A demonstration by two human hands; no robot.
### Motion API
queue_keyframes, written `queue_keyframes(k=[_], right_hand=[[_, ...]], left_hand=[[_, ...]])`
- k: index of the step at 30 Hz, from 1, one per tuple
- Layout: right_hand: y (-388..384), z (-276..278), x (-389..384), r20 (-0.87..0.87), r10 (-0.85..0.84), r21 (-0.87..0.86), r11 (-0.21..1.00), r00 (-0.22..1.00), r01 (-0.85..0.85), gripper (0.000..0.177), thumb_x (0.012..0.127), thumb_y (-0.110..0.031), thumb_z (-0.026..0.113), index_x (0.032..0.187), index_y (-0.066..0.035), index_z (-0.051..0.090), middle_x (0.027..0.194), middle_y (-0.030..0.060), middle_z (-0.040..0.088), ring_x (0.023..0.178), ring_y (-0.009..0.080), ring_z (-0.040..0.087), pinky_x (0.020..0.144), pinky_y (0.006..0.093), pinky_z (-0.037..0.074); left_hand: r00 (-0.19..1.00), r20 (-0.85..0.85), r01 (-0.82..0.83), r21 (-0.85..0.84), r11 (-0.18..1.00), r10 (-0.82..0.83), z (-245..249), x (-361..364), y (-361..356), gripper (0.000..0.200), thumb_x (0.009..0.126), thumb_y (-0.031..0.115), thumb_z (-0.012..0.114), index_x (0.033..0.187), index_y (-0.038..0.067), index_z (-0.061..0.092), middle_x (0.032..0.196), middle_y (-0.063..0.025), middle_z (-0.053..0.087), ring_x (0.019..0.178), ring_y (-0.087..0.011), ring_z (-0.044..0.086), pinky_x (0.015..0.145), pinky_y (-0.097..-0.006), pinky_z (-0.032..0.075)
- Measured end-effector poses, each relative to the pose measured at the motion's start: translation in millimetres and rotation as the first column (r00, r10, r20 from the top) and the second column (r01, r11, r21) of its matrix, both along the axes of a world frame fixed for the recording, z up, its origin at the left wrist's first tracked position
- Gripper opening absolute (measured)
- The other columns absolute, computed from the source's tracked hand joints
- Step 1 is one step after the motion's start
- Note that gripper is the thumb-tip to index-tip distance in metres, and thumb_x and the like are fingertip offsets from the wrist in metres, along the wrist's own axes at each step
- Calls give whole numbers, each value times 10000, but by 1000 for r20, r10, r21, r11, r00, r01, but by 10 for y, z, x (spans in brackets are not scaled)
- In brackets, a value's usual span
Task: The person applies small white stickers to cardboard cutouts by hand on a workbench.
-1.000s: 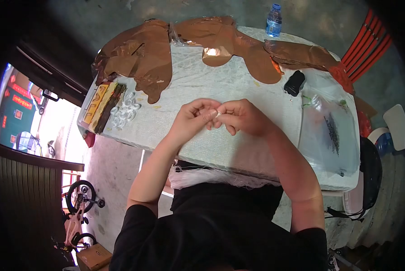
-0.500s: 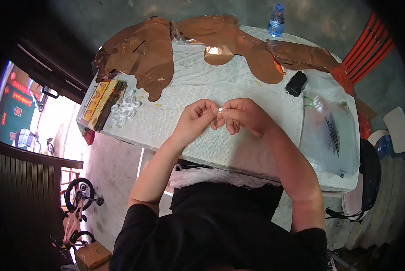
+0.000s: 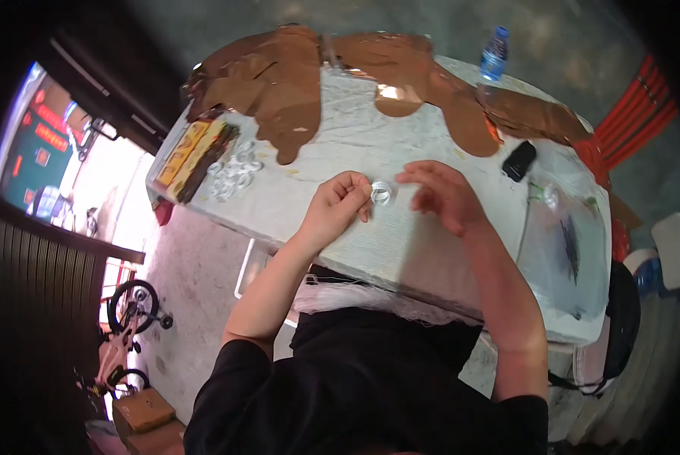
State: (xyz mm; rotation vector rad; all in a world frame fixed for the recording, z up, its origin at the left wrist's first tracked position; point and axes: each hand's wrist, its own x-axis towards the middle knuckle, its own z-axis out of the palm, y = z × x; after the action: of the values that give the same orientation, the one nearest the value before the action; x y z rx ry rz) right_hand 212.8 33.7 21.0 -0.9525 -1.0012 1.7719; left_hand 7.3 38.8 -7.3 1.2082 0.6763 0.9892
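My left hand [image 3: 338, 206] pinches a small clear plastic ring [image 3: 382, 192] at its fingertips, just above the white cloth-covered table [image 3: 401, 235]. My right hand [image 3: 442, 196] hovers to the right of the ring, fingers spread and holding nothing. A heap of similar clear rings [image 3: 234, 173] lies at the table's left side, next to a stack of yellow and dark sheets [image 3: 192, 152].
Brown foil sheets [image 3: 294, 83] cover the far edge of the table. A water bottle [image 3: 495, 54] stands at the back right. A black device [image 3: 520, 160] and a clear plastic bag [image 3: 571, 235] lie at the right. A small bicycle [image 3: 128, 326] stands on the floor at the left.
My right hand has let go of the ring and drawn away to the right with fingers spread. The left hand keeps hold of the ring. The view has shifted.
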Motion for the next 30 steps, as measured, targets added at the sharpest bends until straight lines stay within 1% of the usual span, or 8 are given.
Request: queue_keyframes(k=[5, 10, 12, 17, 24, 26, 27, 30], right_hand=[[28, -105, -8, 43, -53, 17, 998, 998, 52, 216, 830, -187, 503, 982, -36, 524, 802, 38, 581, 555, 81, 491, 522, 203, 392], [33, -168, -47, 56, -2, 25, 1000, 998, 0, 188, 826, -164, 513, 953, -30, 549, 784, 48, 586, 565, 91, 501, 530, 214, 398], [30, -179, -57, 62, 5, 30, 1000, 998, -7, 181, 828, -158, 510, 947, -29, 552, 778, 47, 586, 563, 90, 501, 528, 210, 395], [41, -226, -45, 46, 5, 28, 1000, 999, -6, 170, 827, -142, 509, 931, -15, 553, 760, 52, 578, 553, 91, 504, 520, 209, 401], [33, -240, -66, 57, 16, 19, 1000, 998, -18, 170, 830, -143, 508, 926, -11, 552, 750, 55, 576, 548, 92, 504, 522, 210, 411], [27, -253, -74, 60, 21, 24, 999, 998, -23, 168, 832, -145, 509, 924, -11, 554, 750, 55, 575, 551, 90, 505, 524, 210, 413], [23, -256, -77, 62, 17, 3, 1000, 998, -18, 168, 832, -145, 509, 924, -11, 554, 750, 55, 575, 551, 90, 505, 524, 210, 413], [15, -233, -74, 71, 28, 12, 1000, 997, -29, 168, 832, -148, 514, 922, -13, 556, 750, 54, 574, 557, 89, 506, 528, 210, 416]], left_hand=[[831, -244, -412, 333, 848, 500, 151, -750, 72, 77, 839, 112, 515, 829, 36, 521, 701, 18, 504, 608, -53, 471, 549, -194, 399], [511, -331, -456, 678, 576, 794, 176, -1553, 285, 71, 820, 81, 528, 833, 11, 532, 758, -11, 535, 612, -94, 502, 550, -219, 419], [-36, -452, -45, 892, 450, 891, 214, -1682, 288, 87, 777, 95, 561, 821, 22, 549, 758, -63, 547, 609, -196, 535, 579, -274, 443], [15, -427, 117, 899, 422, 904, 51, -1853, 279, 134, 755, 112, 568, 850, 20, 586, 839, -112, 540, 721, -266, 536, 623, -315, 449], [40, -442, -230, 869, 439, 896, 157, -1634, -266, 111, 753, 46, 557, 851, 3, 588, 870, -82, 553, 779, -171, 539, 648, -226, 430], [694, -486, -398, 357, 845, 532, 96, -1492, -507, 77, 778, 32, 537, 830, -2, 583, 853, -43, 560, 784, -120, 528, 642, -218, 426], [817, -490, -218, 223, 950, 303, 108, -1400, -627, 73, 791, 41, 537, 830, -3, 581, 834, -28, 559, 772, -108, 528, 644, -223, 427], [764, -584, 243, -136, 960, -276, 53, -1084, -810, 110, 817, 78, 543, 867, -13, 581, 811, -27, 570, 746, -102, 547, 674, -235, 436]])
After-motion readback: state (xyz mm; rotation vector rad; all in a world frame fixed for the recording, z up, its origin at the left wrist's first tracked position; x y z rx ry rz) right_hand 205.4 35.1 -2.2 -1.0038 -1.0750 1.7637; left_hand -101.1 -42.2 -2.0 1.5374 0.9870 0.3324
